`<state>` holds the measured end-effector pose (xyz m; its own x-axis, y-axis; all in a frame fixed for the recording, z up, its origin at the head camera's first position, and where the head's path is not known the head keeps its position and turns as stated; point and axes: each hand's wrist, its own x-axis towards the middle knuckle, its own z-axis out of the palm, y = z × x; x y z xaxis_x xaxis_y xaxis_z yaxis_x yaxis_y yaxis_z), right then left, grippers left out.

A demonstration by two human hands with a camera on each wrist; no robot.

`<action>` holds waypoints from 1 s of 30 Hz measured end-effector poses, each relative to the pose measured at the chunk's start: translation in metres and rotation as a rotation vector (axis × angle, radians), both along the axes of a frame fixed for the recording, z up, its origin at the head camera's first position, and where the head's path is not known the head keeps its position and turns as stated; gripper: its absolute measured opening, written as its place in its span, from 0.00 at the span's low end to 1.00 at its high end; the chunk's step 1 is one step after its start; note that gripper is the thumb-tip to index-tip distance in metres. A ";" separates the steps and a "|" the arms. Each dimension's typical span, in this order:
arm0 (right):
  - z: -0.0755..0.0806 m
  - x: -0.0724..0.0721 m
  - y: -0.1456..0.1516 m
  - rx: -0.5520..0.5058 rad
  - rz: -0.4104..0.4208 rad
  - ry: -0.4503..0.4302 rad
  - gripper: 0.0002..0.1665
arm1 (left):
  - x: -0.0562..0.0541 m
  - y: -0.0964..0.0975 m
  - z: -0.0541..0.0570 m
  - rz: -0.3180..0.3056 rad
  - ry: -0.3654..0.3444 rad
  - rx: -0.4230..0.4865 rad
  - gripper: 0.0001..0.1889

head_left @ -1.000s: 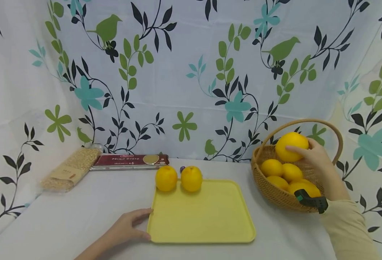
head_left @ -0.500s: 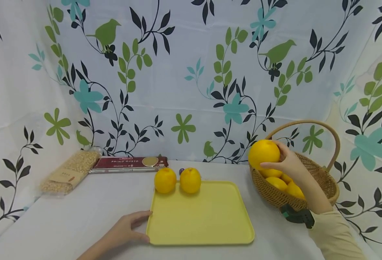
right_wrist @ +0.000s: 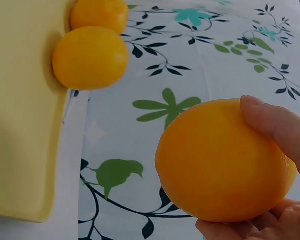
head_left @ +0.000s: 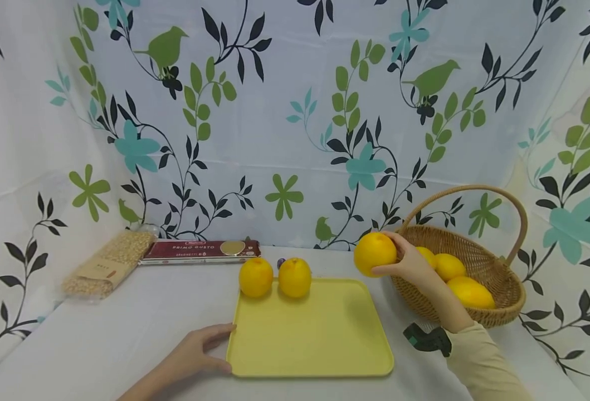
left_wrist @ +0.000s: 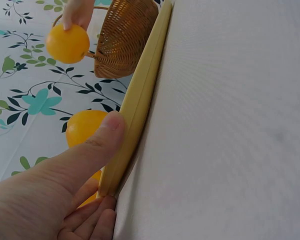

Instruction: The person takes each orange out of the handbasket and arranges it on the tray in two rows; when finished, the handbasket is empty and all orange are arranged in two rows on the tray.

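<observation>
My right hand (head_left: 409,260) grips a round orange (head_left: 374,254) in the air, between the basket and the tray's far right corner. The right wrist view shows the thumb on one side of this orange and fingers beneath. A yellow rectangular tray (head_left: 310,334) lies on the table. Two more oranges, a left one (head_left: 256,277) and a right one (head_left: 295,278), sit side by side at its far left corner. My left hand (head_left: 194,351) touches the tray's left edge with thumb and fingertips spread along it; the left wrist view shows the thumb (left_wrist: 112,125) against the outer wall.
A wicker basket (head_left: 495,275) with a tall handle holds several yellow fruits (head_left: 470,292) at the right. Behind the tray lie a dark red spaghetti pack (head_left: 199,250) and a bag of pale grains (head_left: 111,262). A patterned curtain (head_left: 274,139) hangs behind the table.
My right hand has carried the orange out of the basket, leftward and a little lower, towards the tray. The left hand has stayed at the tray's edge.
</observation>
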<state>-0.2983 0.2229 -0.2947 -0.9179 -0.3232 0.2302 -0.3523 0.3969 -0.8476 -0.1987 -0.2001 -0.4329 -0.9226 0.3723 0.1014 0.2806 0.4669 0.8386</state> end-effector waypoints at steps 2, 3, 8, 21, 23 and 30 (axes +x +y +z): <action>-0.003 -0.003 -0.004 0.003 0.016 0.004 0.50 | 0.000 -0.001 0.000 -0.003 0.010 -0.001 0.40; -0.004 -0.004 -0.006 0.006 0.018 0.005 0.50 | 0.000 -0.001 0.000 -0.005 0.013 -0.002 0.40; -0.011 -0.009 -0.015 0.013 0.023 -0.003 0.48 | -0.001 -0.003 0.000 -0.010 0.009 -0.003 0.40; -0.038 -0.026 -0.034 0.051 0.027 -0.036 0.47 | -0.002 0.000 0.001 -0.010 -0.010 -0.006 0.40; -0.043 -0.029 -0.038 0.042 0.035 -0.044 0.47 | -0.002 0.000 0.001 -0.005 0.004 -0.016 0.40; -0.062 -0.036 -0.050 0.100 -0.029 -0.082 0.47 | -0.003 -0.001 0.002 0.000 0.016 -0.015 0.40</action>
<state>-0.3347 0.1725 -0.3568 -0.9417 -0.3136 0.1216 -0.2703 0.4903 -0.8286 -0.2015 -0.2006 -0.4311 -0.9210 0.3737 0.1101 0.2934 0.4795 0.8270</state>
